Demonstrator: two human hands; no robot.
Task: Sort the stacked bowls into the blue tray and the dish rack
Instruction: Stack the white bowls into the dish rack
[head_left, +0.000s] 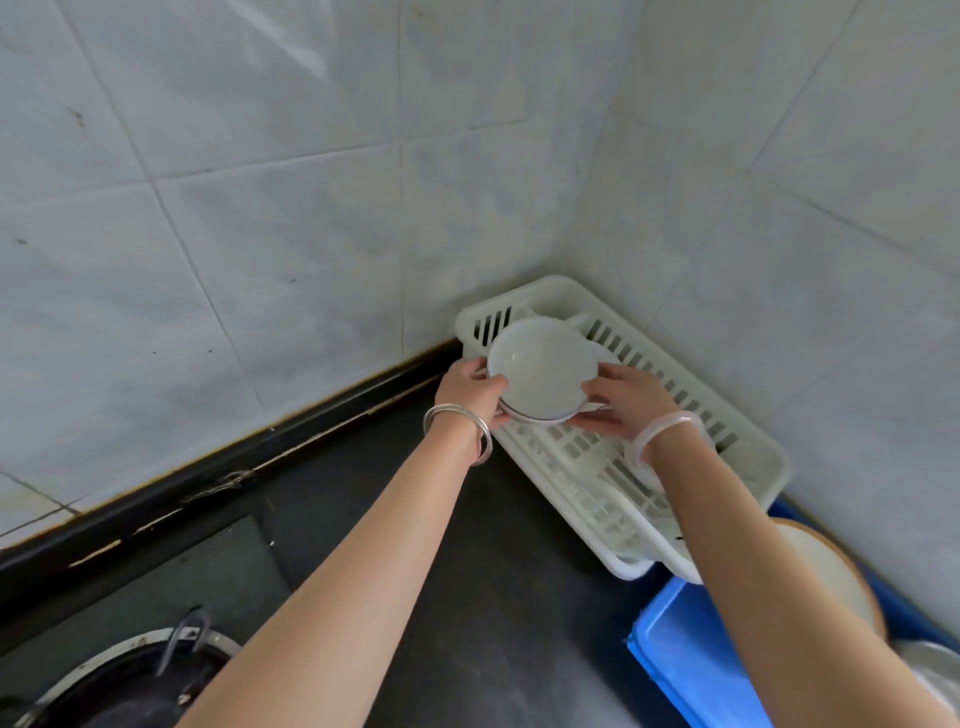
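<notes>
A small stack of white bowls (540, 371) is tilted over the far end of the white dish rack (748, 441), which sits in the tiled corner. My left hand (470, 387) grips the stack's left rim. On the right, my right hand (626, 400) holds its lower rim. The blue tray (691, 660) lies at the lower right, partly behind my right forearm. A large white bowl (826, 577) with a brown rim rests in it.
The dark countertop (467, 597) runs from the rack toward me. A black wok (135, 686) with a metal rim sits at the lower left. Tiled walls close off the back and right. Another pale dish (935, 670) shows at the far right edge.
</notes>
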